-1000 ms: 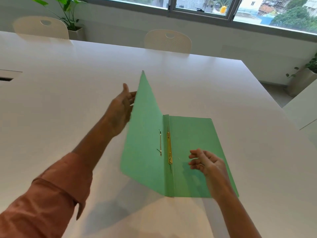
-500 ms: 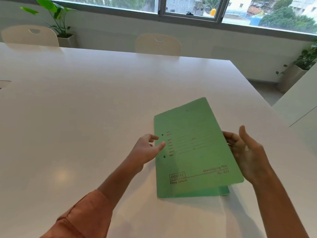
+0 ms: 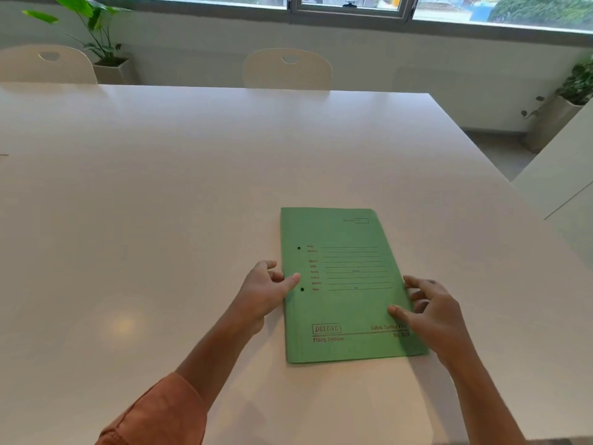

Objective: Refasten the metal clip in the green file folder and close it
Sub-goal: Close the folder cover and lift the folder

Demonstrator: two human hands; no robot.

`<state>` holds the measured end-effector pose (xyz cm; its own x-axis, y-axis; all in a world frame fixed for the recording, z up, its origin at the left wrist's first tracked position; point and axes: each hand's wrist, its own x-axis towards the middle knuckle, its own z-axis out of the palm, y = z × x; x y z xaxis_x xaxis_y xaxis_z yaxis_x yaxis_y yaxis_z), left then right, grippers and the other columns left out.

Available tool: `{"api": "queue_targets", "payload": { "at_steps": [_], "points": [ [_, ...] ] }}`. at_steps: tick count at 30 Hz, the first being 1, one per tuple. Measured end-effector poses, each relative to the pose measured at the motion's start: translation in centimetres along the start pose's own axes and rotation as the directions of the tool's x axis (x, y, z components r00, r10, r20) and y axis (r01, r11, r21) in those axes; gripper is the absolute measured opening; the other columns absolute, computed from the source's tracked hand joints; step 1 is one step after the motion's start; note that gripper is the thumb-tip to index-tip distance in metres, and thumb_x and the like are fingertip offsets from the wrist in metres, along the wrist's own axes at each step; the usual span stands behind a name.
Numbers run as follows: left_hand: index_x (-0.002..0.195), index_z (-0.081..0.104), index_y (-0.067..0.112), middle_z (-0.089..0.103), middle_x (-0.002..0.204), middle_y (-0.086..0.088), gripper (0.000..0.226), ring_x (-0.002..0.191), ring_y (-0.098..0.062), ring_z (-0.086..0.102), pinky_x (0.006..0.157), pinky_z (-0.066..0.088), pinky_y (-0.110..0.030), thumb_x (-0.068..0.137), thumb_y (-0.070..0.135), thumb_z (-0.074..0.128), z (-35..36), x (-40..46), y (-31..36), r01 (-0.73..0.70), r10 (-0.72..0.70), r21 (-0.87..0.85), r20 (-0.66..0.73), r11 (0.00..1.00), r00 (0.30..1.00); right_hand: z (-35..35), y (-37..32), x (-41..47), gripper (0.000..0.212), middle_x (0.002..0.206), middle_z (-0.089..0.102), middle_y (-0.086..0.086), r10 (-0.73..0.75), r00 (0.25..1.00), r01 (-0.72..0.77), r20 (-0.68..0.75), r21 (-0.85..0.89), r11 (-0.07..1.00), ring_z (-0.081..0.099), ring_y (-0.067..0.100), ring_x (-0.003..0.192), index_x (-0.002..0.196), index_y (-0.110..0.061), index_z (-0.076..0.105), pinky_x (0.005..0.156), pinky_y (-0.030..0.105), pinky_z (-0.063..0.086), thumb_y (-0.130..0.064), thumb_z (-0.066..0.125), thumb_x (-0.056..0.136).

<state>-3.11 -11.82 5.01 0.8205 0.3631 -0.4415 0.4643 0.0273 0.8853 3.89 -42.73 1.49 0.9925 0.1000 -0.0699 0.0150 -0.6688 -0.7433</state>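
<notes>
Neither hand grips anything outright. Left hand (image 3: pixel 266 292): thumb laid on the cover at the spine edge, other fingers curled loosely just off that edge, nothing pinched. Right hand (image 3: pixel 430 311): fingers spread wide, thumb flat on the cover, fingertips (image 3: pixel 414 285) at the open right edge; whether any are tucked under the cover cannot be told.

Green file folder (image 3: pixel 345 284) lies closed and flat on the white table (image 3: pixel 160 203), printed front cover up, spine to the left, near the person's side. Metal clip hidden inside (two dark punch holes near the spine are all that shows).

Risks, as judged from here:
- Cover could spring up once the hands lift, if the clip prongs inside sit proud or were not folded flat. Cannot be checked from outside.
- Table looks smooth and glossy; a sideways push from either thumb could slide the folder askew.
- If right fingertips are under the cover edge, pulling away could drag it open again.

Pose: both forearms reach in from the near edge, converging on the folder's lower half. Left arm in a rust-coloured sleeve (image 3: pixel 154 412) pushed to the forearm, wrist angled inward. Right forearm bare, wrist slightly cocked, palm hovering over the lower right corner.

Task looks essentially finished; only release remains.
</notes>
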Motion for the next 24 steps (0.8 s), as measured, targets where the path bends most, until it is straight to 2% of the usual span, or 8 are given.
{"api": "queue_targets", "payload": {
  "at_steps": [2, 4, 7, 10, 13, 17, 20, 24],
  "points": [
    [0.144, 0.048, 0.003, 0.072, 0.117, -0.012, 0.057, 0.104, -0.02, 0.073, 0.085, 0.063, -0.029, 0.095, 0.015, 0.074, 0.5, 0.0, -0.1, 0.004, -0.003, -0.044, 0.038, 0.999, 0.999, 0.1, -0.1, -0.1, 0.078, 0.108, 0.061, -0.005, 0.004, 1.0, -0.004, -0.016, 0.008, 1.0, 0.06, 0.013, 0.084, 0.141, -0.014, 0.062, 0.083, 0.031, 0.06, -0.013, 0.096, 0.071],
    [0.132, 0.058, 0.005, 0.073, 0.117, -0.01, 0.043, 0.098, -0.015, 0.074, 0.07, 0.062, -0.019, 0.094, 0.013, 0.075, 1.1, -0.2, -0.6, -0.015, 0.017, -0.046, 0.046, 0.999, 0.999, 0.3, -0.1, -0.3, 0.076, 0.107, 0.061, -0.005, 0.002, 0.999, -0.001, -0.037, 0.02, 1.0, 0.059, 0.012, 0.084, 0.14, -0.015, 0.064, 0.08, 0.027, 0.057, -0.013, 0.096, 0.071],
    [0.126, 0.052, 0.016, 0.068, 0.119, -0.007, 0.043, 0.097, -0.013, 0.072, 0.069, 0.062, -0.021, 0.092, 0.012, 0.078, 2.0, -0.1, -1.4, -0.071, 0.071, 0.002, -0.011, 0.997, 0.997, 0.7, 0.0, -0.7, 0.073, 0.104, 0.061, -0.008, -0.008, 0.998, 0.011, -0.069, 0.033, 0.999, 0.059, 0.011, 0.084, 0.138, -0.017, 0.065, 0.071, 0.013, 0.053, -0.014, 0.096, 0.071],
    [0.131, 0.041, 0.028, 0.069, 0.116, -0.003, 0.051, 0.087, -0.012, 0.078, 0.066, 0.064, -0.027, 0.096, 0.007, 0.071, 2.6, -0.1, -1.7, -0.082, 0.085, -0.086, 0.031, 0.993, 0.996, 1.1, 0.0, -0.8, 0.071, 0.104, 0.061, -0.008, -0.009, 0.996, 0.014, -0.086, 0.061, 0.998, 0.059, 0.009, 0.086, 0.136, -0.016, 0.066, 0.073, 0.003, 0.049, -0.015, 0.096, 0.072],
    [0.138, 0.037, 0.034, 0.074, 0.117, -0.008, 0.056, 0.09, -0.022, 0.081, 0.07, 0.067, -0.041, 0.1, 0.001, 0.062, 2.6, 0.0, -1.9, -0.111, 0.128, -0.191, 0.076, 0.975, 0.989, 1.6, -0.5, -0.9, 0.07, 0.107, 0.063, -0.008, -0.001, 0.995, 0.01, -0.099, 0.086, 0.996, 0.06, 0.009, 0.086, 0.136, -0.015, 0.066, 0.072, 0.012, 0.052, -0.015, 0.095, 0.073],
    [0.141, 0.038, 0.04, 0.08, 0.112, -0.009, 0.061, 0.096, -0.032, 0.08, 0.074, 0.066, -0.052, 0.101, -0.002, 0.058, 1.2, 0.4, -1.1, -0.141, 0.169, -0.313, 0.064, 0.939, 0.983, 2.4, -2.5, -0.7, 0.077, 0.127, 0.064, -0.002, 0.052, 0.991, -0.022, -0.121, 0.242, 0.97, 0.068, 0.013, 0.097, 0.147, -0.019, 0.055, 0.075, 0.031, 0.062, -0.019, 0.091, 0.079],
    [0.145, 0.037, 0.036, 0.08, 0.114, -0.012, 0.061, 0.1, -0.034, 0.079, 0.08, 0.064, -0.058, 0.101, -0.002, 0.057, -1.4, 1.1, 0.3, -0.17, 0.198, -0.355, 0.046, 0.919, 0.979, 3.1, -5.3, 0.1, 0.076, 0.129, 0.066, -0.003, 0.073, 0.994, -0.035, -0.077, 0.416, 0.909, 0.068, 0.009, 0.104, 0.152, -0.019, 0.047, 0.078, 0.032, 0.063, -0.017, 0.085, 0.086],
    [0.15, 0.037, 0.027, 0.078, 0.117, -0.013, 0.061, 0.1, -0.033, 0.079, 0.081, 0.065, -0.057, 0.1, -0.003, 0.057, -5.9, 2.9, 2.2, -0.205, 0.209, -0.364, -0.027, 0.909, 0.978, 5.0, -10.0, 1.5, 0.064, 0.117, 0.074, -0.001, 0.02, 1.0, -0.014, -0.007, 0.517, 0.856, 0.076, 0.013, 0.096, 0.149, -0.019, 0.052, 0.078, 0.034, 0.067, -0.002, 0.076, 0.092]
  ]
}}
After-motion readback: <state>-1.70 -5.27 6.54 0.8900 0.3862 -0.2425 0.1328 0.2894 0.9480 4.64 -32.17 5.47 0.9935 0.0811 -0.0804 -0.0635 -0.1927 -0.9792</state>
